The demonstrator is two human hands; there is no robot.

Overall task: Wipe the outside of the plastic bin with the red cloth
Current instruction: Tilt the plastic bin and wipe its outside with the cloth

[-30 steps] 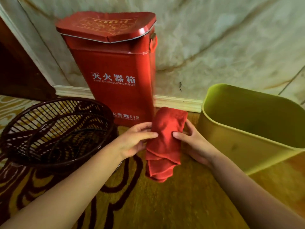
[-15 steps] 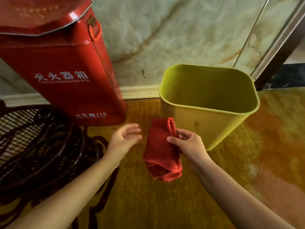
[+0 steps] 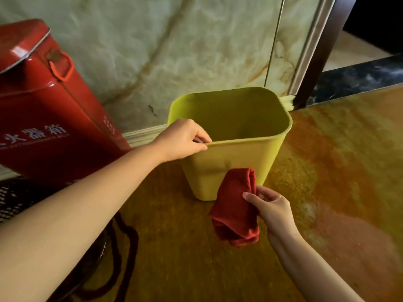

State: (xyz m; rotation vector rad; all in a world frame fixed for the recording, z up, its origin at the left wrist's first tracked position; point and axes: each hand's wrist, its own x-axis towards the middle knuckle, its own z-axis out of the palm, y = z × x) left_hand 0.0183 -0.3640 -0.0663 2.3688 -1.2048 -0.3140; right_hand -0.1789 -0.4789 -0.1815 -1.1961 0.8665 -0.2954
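Observation:
A yellow-green plastic bin (image 3: pixel 239 158) stands upright and empty on the patterned carpet near the marble wall. My left hand (image 3: pixel 183 140) grips the bin's near-left rim, fingers curled over the edge. My right hand (image 3: pixel 270 205) pinches a folded red cloth (image 3: pixel 237 205) that hangs down in front of the bin's near wall. The cloth's top fold lies at the lower part of that wall; I cannot tell whether it touches.
A tall red metal fire extinguisher box (image 3: pixel 50 110) stands left of the bin against the wall. A dark woven basket (image 3: pixel 13 203) shows at the far left edge. A dark door frame (image 3: pixel 316 62) and black stone threshold (image 3: pixel 357 81) lie to the right.
My left hand let go of the cloth and took hold of the bin's rim. My right hand carried the cloth over to the bin's near wall. The view swung right.

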